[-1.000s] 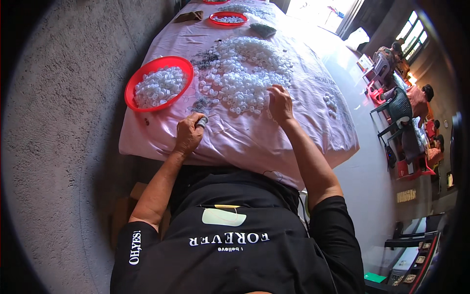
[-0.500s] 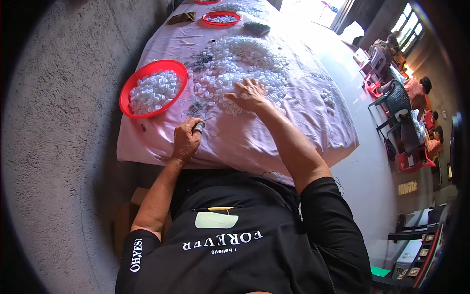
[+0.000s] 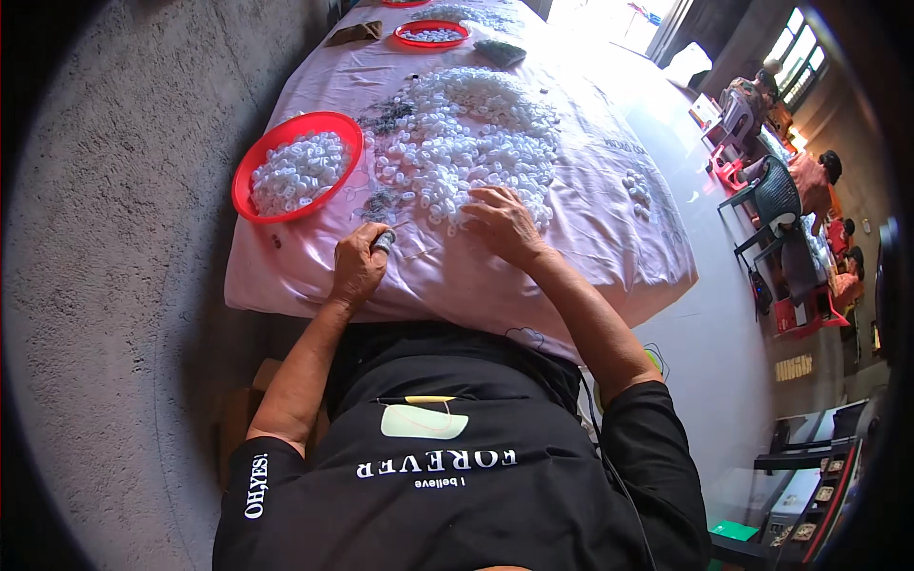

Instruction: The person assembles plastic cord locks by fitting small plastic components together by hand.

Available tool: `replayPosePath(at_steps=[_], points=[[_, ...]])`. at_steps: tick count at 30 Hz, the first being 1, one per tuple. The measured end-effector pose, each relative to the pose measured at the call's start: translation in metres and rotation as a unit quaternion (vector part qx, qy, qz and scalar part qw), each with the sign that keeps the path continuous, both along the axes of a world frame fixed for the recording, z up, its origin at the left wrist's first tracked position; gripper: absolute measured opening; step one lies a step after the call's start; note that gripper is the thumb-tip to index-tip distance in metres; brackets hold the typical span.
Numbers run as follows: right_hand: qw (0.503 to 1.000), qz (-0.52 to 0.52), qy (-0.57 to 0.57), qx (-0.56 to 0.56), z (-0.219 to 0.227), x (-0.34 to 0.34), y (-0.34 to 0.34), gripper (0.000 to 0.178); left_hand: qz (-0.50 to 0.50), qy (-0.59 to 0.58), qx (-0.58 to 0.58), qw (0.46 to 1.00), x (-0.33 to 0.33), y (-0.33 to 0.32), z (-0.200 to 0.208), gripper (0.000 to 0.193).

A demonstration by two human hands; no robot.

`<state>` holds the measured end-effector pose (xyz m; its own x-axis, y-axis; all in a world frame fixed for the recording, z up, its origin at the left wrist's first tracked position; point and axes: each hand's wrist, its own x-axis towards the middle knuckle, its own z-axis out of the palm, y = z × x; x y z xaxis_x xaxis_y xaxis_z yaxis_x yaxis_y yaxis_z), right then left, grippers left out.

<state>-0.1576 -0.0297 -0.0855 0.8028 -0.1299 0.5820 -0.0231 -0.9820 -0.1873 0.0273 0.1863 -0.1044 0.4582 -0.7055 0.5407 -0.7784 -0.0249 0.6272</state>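
Note:
A wide heap of small white plastic pieces (image 3: 457, 143) lies on the pink cloth (image 3: 600, 262) in front of me. My right hand (image 3: 506, 228) rests at the near edge of the heap, palm down. Its fingers are a little bent and apart, the tips touching some pieces. Close to the near left of the cloth, my left hand (image 3: 359, 265) is closed. Something grey, like a small sleeve or wrap (image 3: 384, 241), shows at its thumb; what the fingers hold is hidden. Small dark bits (image 3: 383, 206) are scattered just beyond that hand.
A red basin (image 3: 243, 186) full of white pieces stands at the left. A second red basin (image 3: 465, 42), a dark bag (image 3: 500, 51) and a brown bundle (image 3: 354, 34) lie farther off. A few pieces (image 3: 637, 193) sit apart at right. Several people and chairs (image 3: 773, 190) are across the room.
My right hand has drawn nearer to me and slightly right, its fingers bending from a flatter spread; some pieces shifted with it. My left hand has barely moved.

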Motion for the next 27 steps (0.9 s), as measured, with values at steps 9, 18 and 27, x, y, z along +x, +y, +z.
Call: replayPosePath(at_steps=[9,18,27], points=[[1.000,0.001,-0.020,-0.006,0.009,-0.027,-0.031,0.035,0.002,0.017,0.013,1.000,-0.004,0.002,0.006,0.027],[0.979,-0.197,0.050,0.016,0.007,0.003,-0.035,0.052,-0.003,0.015,0.004,1.000,-0.003,-0.001,0.003,0.024],[0.958,-0.131,0.240,0.084,0.024,0.052,0.032,0.062,-0.008,0.014,0.008,1.000,-0.005,0.002,0.007,0.025]])
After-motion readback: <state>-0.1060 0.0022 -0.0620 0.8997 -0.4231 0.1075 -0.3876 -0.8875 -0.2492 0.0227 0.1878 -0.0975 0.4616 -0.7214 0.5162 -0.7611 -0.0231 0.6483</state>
